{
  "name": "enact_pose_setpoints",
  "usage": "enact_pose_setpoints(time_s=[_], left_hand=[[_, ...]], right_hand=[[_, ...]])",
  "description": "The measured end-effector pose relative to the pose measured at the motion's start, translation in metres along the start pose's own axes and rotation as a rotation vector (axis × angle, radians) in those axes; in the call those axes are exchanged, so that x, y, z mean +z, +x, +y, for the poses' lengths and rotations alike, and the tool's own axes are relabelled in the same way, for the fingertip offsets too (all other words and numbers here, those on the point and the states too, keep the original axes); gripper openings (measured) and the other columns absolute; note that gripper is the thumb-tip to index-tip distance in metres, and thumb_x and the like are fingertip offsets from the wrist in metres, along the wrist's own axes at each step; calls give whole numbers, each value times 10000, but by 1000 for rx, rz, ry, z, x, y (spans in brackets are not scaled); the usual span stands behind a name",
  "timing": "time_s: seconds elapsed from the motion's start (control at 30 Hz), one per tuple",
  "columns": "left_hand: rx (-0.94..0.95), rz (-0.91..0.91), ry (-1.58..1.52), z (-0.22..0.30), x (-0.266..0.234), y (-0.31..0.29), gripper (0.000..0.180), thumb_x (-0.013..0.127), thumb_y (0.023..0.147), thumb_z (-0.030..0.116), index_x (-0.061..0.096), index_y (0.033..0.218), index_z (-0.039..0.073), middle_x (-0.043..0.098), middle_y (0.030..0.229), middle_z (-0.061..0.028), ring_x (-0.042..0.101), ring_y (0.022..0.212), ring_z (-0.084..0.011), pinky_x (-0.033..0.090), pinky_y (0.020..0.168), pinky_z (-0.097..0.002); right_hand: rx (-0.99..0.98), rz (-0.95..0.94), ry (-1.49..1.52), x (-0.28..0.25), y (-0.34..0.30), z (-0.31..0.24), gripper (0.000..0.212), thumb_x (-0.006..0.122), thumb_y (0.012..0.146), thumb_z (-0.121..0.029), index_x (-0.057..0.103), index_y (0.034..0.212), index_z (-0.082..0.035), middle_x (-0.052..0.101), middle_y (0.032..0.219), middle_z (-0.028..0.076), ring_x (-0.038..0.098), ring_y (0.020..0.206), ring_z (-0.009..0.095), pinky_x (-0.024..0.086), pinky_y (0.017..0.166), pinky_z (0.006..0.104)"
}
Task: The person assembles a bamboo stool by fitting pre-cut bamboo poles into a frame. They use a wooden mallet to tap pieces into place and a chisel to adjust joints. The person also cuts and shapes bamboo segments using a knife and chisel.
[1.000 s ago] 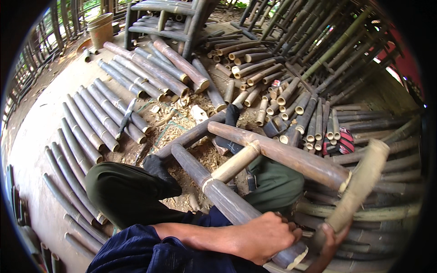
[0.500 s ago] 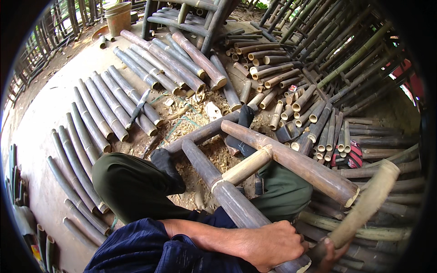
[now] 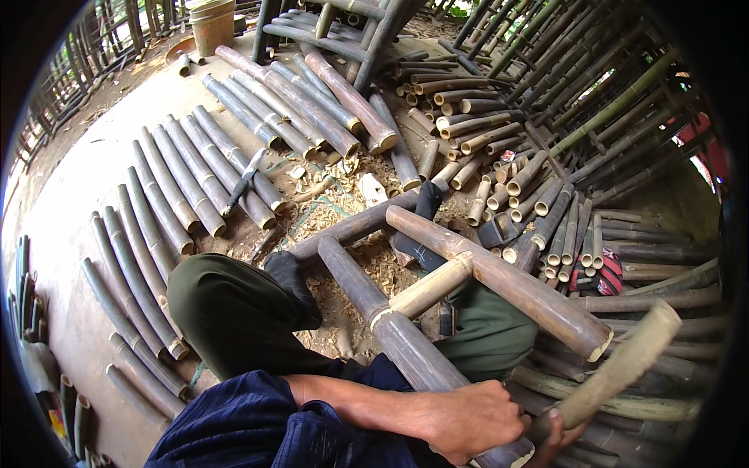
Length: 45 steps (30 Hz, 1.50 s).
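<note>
I sit on the floor with a bamboo frame across my legs, which are in green trousers. My left hand (image 3: 476,421) grips the near end of a thick grey-brown bamboo pole (image 3: 367,300). A pale short crosspiece (image 3: 431,287) joins that pole to a second thick pole (image 3: 515,288) on the right. My right hand (image 3: 560,434), mostly hidden at the lower edge, holds a bamboo club (image 3: 620,370) that points up and to the right, beside the second pole's cut end. My dark-socked feet (image 3: 292,282) rest against the frame's far rail (image 3: 351,226).
Rows of split grey bamboo lengths (image 3: 168,199) lie on the concrete floor at left. Short cut bamboo tubes (image 3: 538,214) are heaped at right beside stacked bamboo frames (image 3: 616,117). Shavings (image 3: 328,203) cover the floor ahead. A bucket (image 3: 212,23) and a bamboo chair frame (image 3: 335,27) stand at the back.
The club's far end has dropped a little toward the second pole. My left hand has kept its hold on the near pole. The view has shifted slightly.
</note>
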<state>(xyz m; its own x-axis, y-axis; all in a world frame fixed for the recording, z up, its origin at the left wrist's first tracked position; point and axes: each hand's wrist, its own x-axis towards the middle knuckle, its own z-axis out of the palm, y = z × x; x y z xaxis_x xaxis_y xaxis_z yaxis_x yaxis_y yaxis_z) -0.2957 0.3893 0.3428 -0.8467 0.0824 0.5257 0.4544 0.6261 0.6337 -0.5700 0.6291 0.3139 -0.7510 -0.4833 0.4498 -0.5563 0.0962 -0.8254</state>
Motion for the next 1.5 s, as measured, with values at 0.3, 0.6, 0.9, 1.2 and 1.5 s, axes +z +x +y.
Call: enact_pose_setpoints(time_s=[0.3,0.6,0.9,1.2,1.5], left_hand=[[-59,-96,15,-3,8,8,600,800,607,137,579,1118,-86,673,974,-203,706,950,-391,553,821,-493],[-27,-64,-5,-4,16,-4,584,801,626,137,575,1127,-59,682,989,-188,712,959,-396,536,852,-515],[-125,-163,4,5,-31,-2,716,884,576,252,645,1199,-7,716,1004,-153,720,982,-374,561,870,-475],[-169,-40,30,13,-58,-7,616,841,576,226,654,1129,28,732,981,-149,717,969,-391,551,779,-496],[-184,56,49,23,-53,-16,518,850,596,208,658,1047,37,745,928,-179,725,928,-415,556,777,-511]], right_hand=[[-87,-73,-388,10,-5,12,1023,824,793,-212,291,1626,50,451,1561,275,469,1431,387,309,1236,499],[168,195,43,-24,-5,33,912,785,860,-144,311,1612,59,500,1495,258,581,1273,334,493,1080,441],[74,-88,-211,15,-59,0,1054,916,722,-208,338,1568,42,515,1442,189,527,1321,306,413,1142,430],[148,46,70,6,-141,-33,918,810,736,-74,332,1512,37,596,1212,195,665,1040,291,551,966,432],[38,-377,-55,31,-169,-50,933,878,722,-291,398,1444,54,601,1193,146,632,1064,260,568,885,399]])
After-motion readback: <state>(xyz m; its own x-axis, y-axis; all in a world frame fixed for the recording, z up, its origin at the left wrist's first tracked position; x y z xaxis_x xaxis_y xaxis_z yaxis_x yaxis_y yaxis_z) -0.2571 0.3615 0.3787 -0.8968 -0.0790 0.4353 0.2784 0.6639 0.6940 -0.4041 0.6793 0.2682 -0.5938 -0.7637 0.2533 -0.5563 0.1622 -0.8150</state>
